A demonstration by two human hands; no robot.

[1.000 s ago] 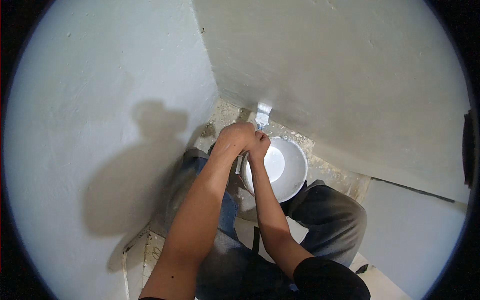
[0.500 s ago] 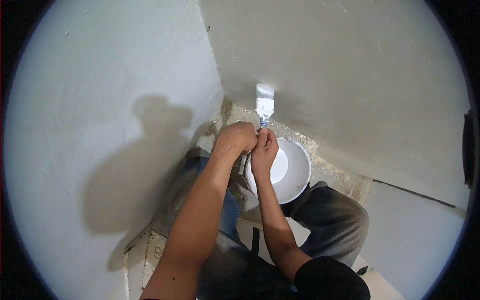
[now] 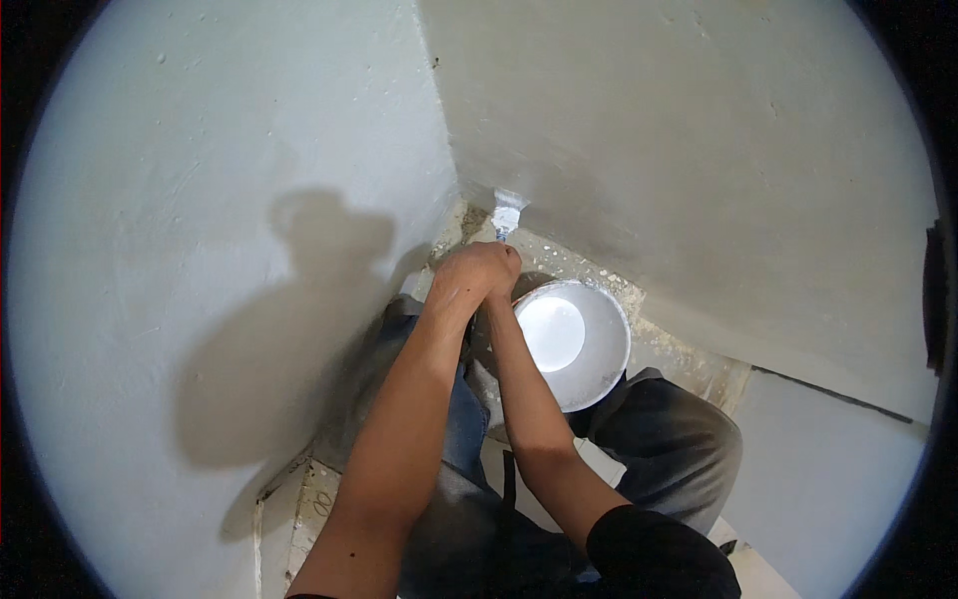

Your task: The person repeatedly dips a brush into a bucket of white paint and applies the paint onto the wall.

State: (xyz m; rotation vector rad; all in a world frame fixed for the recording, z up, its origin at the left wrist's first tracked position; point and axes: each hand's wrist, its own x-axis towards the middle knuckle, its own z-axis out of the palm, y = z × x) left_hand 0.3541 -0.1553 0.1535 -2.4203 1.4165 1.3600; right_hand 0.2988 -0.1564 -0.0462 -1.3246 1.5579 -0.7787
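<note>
A paintbrush (image 3: 508, 213) with white-coated bristles points away from me, its bristles at the foot of the far right-hand wall (image 3: 679, 150), close to the corner. My right hand (image 3: 510, 264) is closed on its handle, of which a blue bit shows. Pressed against it is my left hand (image 3: 465, 268), also closed; it covers much of the right hand, and whatever its fingers hold is hidden. Just right of my wrists stands a round white bucket (image 3: 605, 349) with white paint (image 3: 552, 333) in the bottom.
A pale wall (image 3: 150, 260) rises on the left, bearing my shadow. Speckled, paint-spotted flooring (image 3: 574, 262) runs along the wall's foot. My right knee (image 3: 669, 434) is bent beside the bucket. A white panel (image 3: 818, 439) lies at the right.
The brush has shifted left and down toward the corner at the wall's foot. My right hand has moved left behind my left hand, uncovering more of the bucket.
</note>
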